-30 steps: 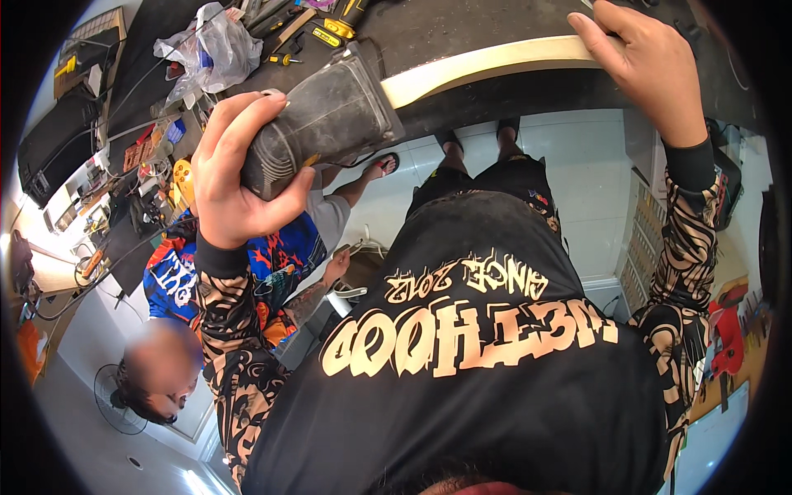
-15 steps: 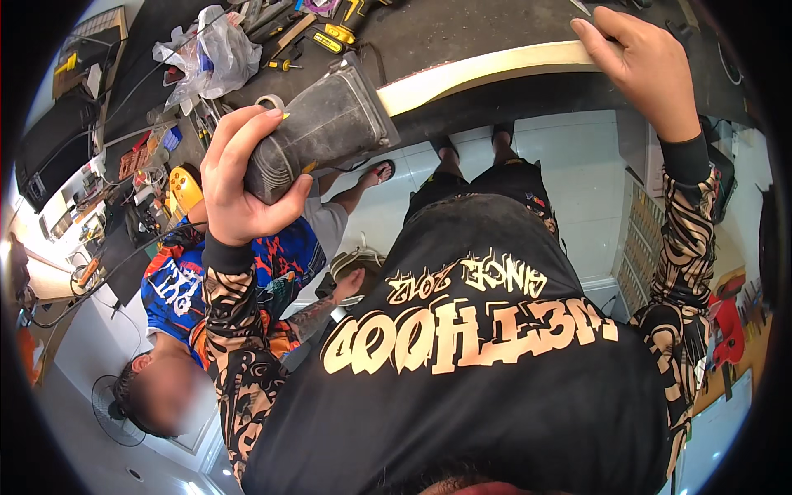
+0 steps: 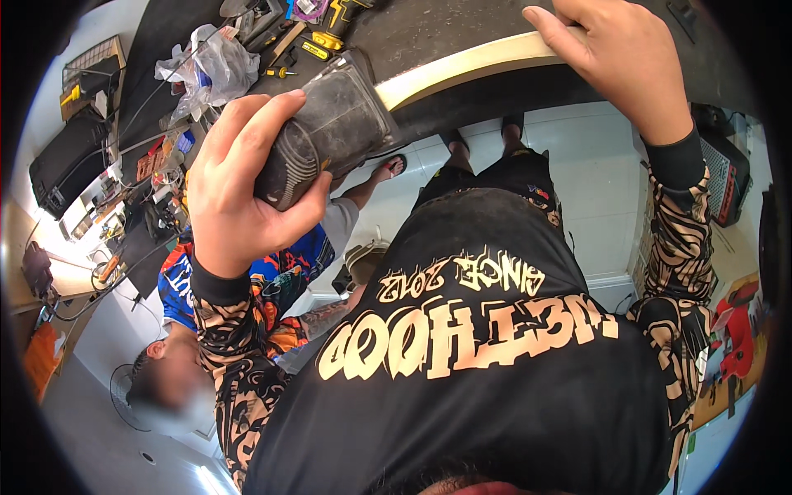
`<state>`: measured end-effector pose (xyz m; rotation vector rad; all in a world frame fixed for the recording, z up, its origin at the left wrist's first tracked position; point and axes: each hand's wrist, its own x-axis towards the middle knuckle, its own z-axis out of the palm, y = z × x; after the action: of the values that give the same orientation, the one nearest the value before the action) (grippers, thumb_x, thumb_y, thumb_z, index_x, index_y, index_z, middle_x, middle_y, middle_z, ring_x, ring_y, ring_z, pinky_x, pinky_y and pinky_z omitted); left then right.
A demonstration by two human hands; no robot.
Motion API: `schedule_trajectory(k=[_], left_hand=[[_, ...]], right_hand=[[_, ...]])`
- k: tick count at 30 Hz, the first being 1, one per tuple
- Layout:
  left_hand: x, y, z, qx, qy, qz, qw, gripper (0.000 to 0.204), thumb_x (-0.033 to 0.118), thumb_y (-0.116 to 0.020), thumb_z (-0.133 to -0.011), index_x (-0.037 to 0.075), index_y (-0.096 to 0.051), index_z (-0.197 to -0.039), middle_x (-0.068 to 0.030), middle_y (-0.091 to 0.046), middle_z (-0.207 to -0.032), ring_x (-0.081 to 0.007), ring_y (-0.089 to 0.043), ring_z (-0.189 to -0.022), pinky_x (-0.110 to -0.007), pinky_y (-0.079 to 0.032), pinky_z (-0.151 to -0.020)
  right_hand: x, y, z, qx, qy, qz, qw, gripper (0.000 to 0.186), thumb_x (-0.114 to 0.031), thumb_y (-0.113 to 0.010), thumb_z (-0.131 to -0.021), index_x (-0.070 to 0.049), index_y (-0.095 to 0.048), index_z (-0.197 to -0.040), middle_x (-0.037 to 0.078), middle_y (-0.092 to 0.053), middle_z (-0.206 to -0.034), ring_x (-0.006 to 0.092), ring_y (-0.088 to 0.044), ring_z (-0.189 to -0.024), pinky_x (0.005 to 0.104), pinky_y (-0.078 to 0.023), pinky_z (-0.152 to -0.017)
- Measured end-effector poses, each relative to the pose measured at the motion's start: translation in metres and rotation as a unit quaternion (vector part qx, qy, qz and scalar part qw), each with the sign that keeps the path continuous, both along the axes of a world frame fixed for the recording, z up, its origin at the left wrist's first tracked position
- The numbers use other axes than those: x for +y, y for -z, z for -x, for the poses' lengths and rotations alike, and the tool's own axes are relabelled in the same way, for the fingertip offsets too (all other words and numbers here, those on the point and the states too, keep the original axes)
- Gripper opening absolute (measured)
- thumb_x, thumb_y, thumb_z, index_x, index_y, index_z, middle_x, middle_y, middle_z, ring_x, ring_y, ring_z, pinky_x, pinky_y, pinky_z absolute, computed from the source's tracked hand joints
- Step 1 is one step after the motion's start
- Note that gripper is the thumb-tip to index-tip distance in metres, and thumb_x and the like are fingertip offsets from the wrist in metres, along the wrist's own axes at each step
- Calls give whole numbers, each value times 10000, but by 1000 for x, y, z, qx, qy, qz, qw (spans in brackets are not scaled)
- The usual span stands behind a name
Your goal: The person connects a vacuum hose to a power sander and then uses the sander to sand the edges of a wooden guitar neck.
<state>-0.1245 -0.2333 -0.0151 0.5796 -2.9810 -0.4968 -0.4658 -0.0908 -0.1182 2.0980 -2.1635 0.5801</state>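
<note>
My left hand point(image 3: 247, 186) is closed round the ribbed rear end of a dusty black tool point(image 3: 338, 120) that looks like a palm sander. Its flat, square-edged front meets the left part of a long, pale, curved wooden piece point(image 3: 470, 68). That piece lies along the front edge of the dark workbench point(image 3: 462, 25), its left end hidden by the tool. At the wood's right end, my right hand point(image 3: 623, 62) grips it from above, thumb along the top. The underside of the tool cannot be seen.
A yellow-and-black cordless drill point(image 3: 334, 23) and a crumpled clear plastic bag point(image 3: 210, 70) lie on the bench at the back left. Further left is a clutter of small tools and cables. Another person in a blue patterned shirt point(image 3: 186, 289) is close on my left.
My right hand has shifted left along the wood. The black tool is tilted and turned a little differently, still in my left hand. The view has shifted slightly.
</note>
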Motion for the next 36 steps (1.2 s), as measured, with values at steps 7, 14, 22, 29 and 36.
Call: schedule_trajectory(k=[7,14,22,29,36], left_hand=[[11,-11,35,-29,-10,10,999,682,124,-888,-696,82,-737,-1360,-148,-722,-1150,-359,-744,-964,-436,-613,-840],[16,-16,57,-62,-15,14,998,664,100,-872,-722,65,-725,-1368,-143,-713,-1120,-341,-738,-953,-417,-601,-850],[18,-16,78,-56,-5,29,998,629,145,-872,-713,109,-747,-1329,-109,-701,-1081,-350,-724,-914,-435,-600,-817],[23,-23,83,-98,-11,13,995,642,78,-849,-753,41,-722,-1381,-162,-716,-1127,-345,-738,-970,-412,-595,-895],[22,-17,83,-60,9,15,998,642,159,-862,-709,122,-743,-1339,-102,-677,-1035,-352,-709,-883,-434,-584,-779]], right_hand=[[5,4,0,18,31,-7,999,413,-389,-778,-954,-92,-673,-687,118,-658,-624,329,-701,-602,435,-540,-582],[6,-6,3,-29,10,-39,999,407,-408,-784,-956,-95,-697,-711,112,-664,-623,319,-709,-602,435,-554,-595],[10,0,0,-4,-5,-7,1000,393,-403,-765,-982,-88,-745,-747,84,-679,-621,286,-718,-599,415,-565,-605],[8,0,-1,15,3,-22,1000,397,-401,-766,-982,-80,-760,-750,86,-684,-617,279,-720,-597,411,-565,-601],[8,-1,-1,-6,1,-9,1000,387,-398,-777,-971,-78,-768,-755,91,-681,-613,281,-716,-591,406,-563,-596]])
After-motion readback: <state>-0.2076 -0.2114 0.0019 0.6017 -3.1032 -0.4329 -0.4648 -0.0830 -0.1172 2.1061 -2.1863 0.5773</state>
